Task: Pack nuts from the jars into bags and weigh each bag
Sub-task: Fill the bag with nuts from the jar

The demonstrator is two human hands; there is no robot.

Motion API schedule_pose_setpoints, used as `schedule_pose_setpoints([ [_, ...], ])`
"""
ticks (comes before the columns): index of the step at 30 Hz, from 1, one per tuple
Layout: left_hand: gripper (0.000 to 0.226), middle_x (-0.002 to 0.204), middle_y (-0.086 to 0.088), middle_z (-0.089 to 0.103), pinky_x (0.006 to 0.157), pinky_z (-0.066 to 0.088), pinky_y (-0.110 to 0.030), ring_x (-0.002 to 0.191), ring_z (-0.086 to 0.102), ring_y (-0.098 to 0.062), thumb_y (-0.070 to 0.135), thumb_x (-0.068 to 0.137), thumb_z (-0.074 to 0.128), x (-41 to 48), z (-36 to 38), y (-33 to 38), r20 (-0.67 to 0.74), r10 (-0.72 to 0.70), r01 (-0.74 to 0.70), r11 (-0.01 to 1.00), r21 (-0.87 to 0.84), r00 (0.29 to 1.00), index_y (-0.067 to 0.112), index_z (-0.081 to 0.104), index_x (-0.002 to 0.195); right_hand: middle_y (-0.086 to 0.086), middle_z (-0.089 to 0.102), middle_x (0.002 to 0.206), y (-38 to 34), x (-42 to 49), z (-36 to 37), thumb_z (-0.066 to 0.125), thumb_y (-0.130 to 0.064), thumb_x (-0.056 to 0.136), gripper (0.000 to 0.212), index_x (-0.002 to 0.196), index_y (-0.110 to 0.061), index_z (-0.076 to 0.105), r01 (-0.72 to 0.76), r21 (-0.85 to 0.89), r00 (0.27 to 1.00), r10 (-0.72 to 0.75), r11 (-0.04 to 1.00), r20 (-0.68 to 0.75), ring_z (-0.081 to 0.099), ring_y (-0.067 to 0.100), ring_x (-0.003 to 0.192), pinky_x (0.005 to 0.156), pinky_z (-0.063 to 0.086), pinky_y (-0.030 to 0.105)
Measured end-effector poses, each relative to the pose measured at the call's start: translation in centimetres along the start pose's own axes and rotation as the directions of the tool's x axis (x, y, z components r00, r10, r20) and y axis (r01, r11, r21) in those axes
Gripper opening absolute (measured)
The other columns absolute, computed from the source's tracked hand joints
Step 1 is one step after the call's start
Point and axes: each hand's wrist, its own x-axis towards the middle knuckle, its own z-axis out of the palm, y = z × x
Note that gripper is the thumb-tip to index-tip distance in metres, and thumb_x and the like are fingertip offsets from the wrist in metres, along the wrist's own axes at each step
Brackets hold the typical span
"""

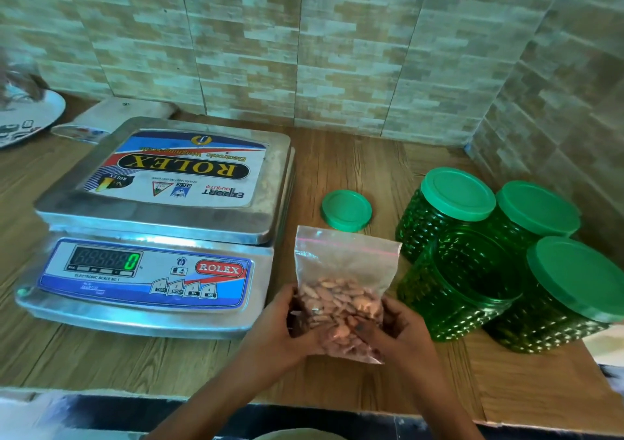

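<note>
Zip bag (344, 264), clear, lower half filled with nuts (337, 308); held upright at front of table (354, 162). Resting on the wood or just above it: cannot tell. Left grip (287, 331) curled round bag's lower left edge. Right grip (398, 324) curled round lower right side, thumb across the front. Pink zip line across top of bag; sealed or not, cannot tell.

Surroundings:
- Weighing scale (162, 223) just left of bag, front right corner near left grip. Steel pan with printed ROLEX label; display (131, 261) reading 0.
- Loose green lid (346, 210) flat on table behind bag, apart from it.
- Open jar (462, 287), green, just right of bag, close to right grip; contents not discernible.
- Rear lidded jar (449, 210), far lidded jar (537, 213) and front lidded jar (574, 297) clustered tight behind and right of the open one.
- Plate (27, 115) at far left, blurred; white packet (118, 115) behind scale.
- Tiled wall (304, 51) at back and right.
</note>
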Motion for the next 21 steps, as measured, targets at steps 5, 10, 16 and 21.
schedule_pose_setpoints([
  [5,0.080,0.105,0.000,0.071,0.082,0.053,-0.029,0.098,0.067,-0.017,0.033,0.044,0.085,-0.1,-1.6,1.8,0.020,0.086,-0.080,0.974,-0.214,0.996,0.017,0.053,0.116,0.010,0.074,0.084,-2.3,0.5,1.6,0.089,-0.056,0.024,0.075,0.083,-0.014,0.072,0.061,0.153,0.998,-0.061,0.986,-0.010,0.070,0.018,0.074,0.061,0.056,0.024],
  [10,0.068,0.101,-0.002,0.072,0.075,0.051,-0.020,0.094,0.068,-0.015,0.015,0.052,0.084,0.4,-5.2,3.7,-0.056,0.151,-0.160,0.963,-0.217,0.987,0.014,0.054,0.113,0.006,0.074,0.088,-5.0,2.2,4.6,0.088,-0.061,0.020,0.090,0.094,-0.013,0.067,0.121,0.158,0.990,-0.131,0.980,0.059,0.070,0.016,0.078,0.063,0.056,0.023],
  [16,0.063,0.097,0.001,0.072,0.074,0.053,-0.021,0.090,0.068,-0.010,0.012,0.055,0.084,1.7,-12.4,5.9,-0.140,0.207,-0.224,0.968,-0.116,0.968,0.019,0.054,0.110,0.001,0.074,0.093,-8.0,6.1,10.6,0.086,-0.031,0.060,0.055,0.106,-0.018,0.059,0.220,0.112,0.966,-0.233,0.969,0.112,0.070,0.015,0.084,0.066,0.055,0.024],
  [21,0.055,0.096,-0.001,0.071,0.075,0.052,-0.021,0.086,0.066,-0.010,0.011,0.064,0.083,4.6,-18.5,7.3,-0.174,0.277,-0.283,0.959,-0.005,0.945,0.021,0.054,0.109,-0.006,0.073,0.096,-10.5,10.2,15.3,0.067,-0.016,0.074,0.060,0.124,-0.034,0.039,0.322,-0.002,0.941,-0.320,0.947,0.106,0.066,0.005,0.089,0.076,0.051,0.021],
])
